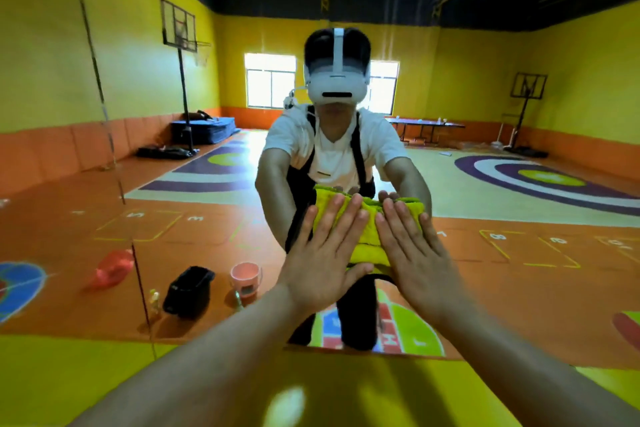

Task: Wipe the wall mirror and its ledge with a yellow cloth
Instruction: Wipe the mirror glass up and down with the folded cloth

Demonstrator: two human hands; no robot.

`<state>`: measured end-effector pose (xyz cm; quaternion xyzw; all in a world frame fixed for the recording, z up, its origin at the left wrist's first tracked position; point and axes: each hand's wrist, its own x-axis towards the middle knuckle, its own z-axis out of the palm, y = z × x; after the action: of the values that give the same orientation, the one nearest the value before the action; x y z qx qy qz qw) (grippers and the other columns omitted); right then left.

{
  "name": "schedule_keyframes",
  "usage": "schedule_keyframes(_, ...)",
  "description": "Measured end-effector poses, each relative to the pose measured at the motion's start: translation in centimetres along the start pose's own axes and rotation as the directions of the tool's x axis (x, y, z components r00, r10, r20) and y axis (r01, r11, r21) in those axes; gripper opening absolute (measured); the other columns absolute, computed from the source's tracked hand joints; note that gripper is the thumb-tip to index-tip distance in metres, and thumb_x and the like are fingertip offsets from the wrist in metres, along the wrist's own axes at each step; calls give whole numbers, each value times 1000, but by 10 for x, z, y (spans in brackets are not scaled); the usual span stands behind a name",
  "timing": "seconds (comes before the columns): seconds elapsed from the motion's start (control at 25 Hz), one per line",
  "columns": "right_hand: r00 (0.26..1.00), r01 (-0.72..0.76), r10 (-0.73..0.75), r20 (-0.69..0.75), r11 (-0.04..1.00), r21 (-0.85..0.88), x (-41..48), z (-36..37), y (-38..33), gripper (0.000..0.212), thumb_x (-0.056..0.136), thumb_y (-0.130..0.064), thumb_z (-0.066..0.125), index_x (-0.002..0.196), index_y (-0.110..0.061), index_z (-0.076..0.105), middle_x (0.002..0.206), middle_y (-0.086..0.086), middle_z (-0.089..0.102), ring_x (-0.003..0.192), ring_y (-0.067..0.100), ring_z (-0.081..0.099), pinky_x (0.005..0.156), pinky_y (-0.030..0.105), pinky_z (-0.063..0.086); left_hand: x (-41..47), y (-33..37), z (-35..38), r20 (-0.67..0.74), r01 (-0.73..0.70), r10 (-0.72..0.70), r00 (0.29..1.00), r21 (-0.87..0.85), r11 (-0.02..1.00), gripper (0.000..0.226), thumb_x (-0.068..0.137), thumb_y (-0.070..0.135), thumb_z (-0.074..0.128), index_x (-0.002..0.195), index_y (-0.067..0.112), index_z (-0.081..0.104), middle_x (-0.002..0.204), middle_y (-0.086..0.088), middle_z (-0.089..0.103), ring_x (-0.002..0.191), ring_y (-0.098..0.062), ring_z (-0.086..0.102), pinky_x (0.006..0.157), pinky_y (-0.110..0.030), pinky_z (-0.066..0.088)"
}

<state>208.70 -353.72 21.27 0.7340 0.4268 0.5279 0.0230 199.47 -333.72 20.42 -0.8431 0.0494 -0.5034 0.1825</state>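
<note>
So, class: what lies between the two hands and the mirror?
The folded yellow cloth lies there. The left hand and right hand press it flat against the mirror with straight fingers. The head view shows it.

the cloth (367, 232) under the left hand (320, 255) and right hand (414, 253) is bright yellow, greener along its top edge. below both wrists the ledge (86, 381) is plain yellow. in the mirror (485, 97), above the fingertips, show a white shirt (337, 156) crossed by black straps and a white headset (337, 87). left of the left hand are a pink cup (245, 279), a black bin (188, 291) and a red-pink plastic thing (110, 269) on orange floor (207, 253); right of the right hand, purple and white rings (502, 172) circle a lime centre.
</note>
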Motion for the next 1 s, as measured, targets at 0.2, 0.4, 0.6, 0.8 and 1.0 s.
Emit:
schedule_keyframes(0.2,999,0,-1,-38,1000,-26,110,-54,74,97,93,-45,71,163,-7,16,171,12,12,158,28,14,123,52,24,122,-48,-51,-96,18,-11,995,76,997,81,104,66,33,162,10,24,171,-10,18,158,-32,16,127,-54,14)
schedule_keyframes(0.4,995,45,-50,-83,998,-52,203,-105,140,86,101,-50,55,163,-8,13,172,11,8,159,26,10,123,49,20,225,-90,-96,-153,40,-10,988,195,980,83,103,68,33,160,8,30,170,-10,22,157,-31,20,124,-54,20)
schedule_keyframes(0.6,991,85,-92,-94,993,-77,280,-150,196,75,107,-57,12,162,-7,20,171,11,13,158,25,13,124,46,16,311,-123,-132,-169,39,-4,986,204,978,82,105,66,25,161,7,27,170,-11,19,158,-31,16,125,-55,19)
schedule_keyframes(0.8,991,70,-78,-105,995,-77,361,-185,253,81,101,-61,25,163,-11,13,171,10,11,158,19,-4,126,40,0,401,-164,-172,-152,9,29,988,240,971,81,106,65,17,161,7,26,171,-12,16,158,-32,13,125,-56,20)
schedule_keyframes(1.0,989,86,-91,-119,995,-46,428,-223,301,92,94,-75,9,163,-15,-4,169,3,-11,154,11,-21,124,31,-17,480,-194,-199,-181,35,5,983,216,976,84,104,67,4,163,10,17,172,-8,8,159,-30,4,127,-54,9)
